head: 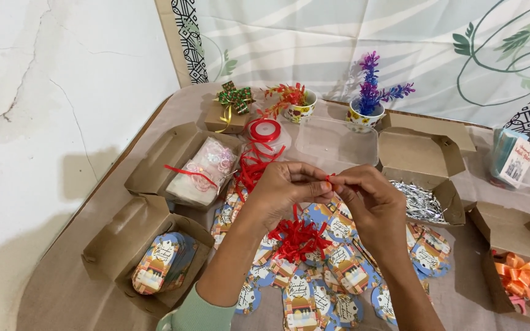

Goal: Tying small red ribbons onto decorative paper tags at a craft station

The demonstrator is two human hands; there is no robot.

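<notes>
My left hand (286, 187) and my right hand (369, 205) meet above the table, fingertips pinched together on a thin red ribbon (328, 178). Below them lies a bundle of red ribbon pieces (297, 238) on a spread of colourful printed paper tags (338, 263). A red ribbon spool (265, 130) stands behind my hands, loose ribbon trailing from it toward my left hand.
Open brown cardboard boxes surround the tags: one with a tag stack (157, 263), one with a clear packet (207, 168), one with silver shreds (421, 199), one with an orange bow (519, 276). A clear lid (335, 144), two small flower pots and a bowed box stand behind.
</notes>
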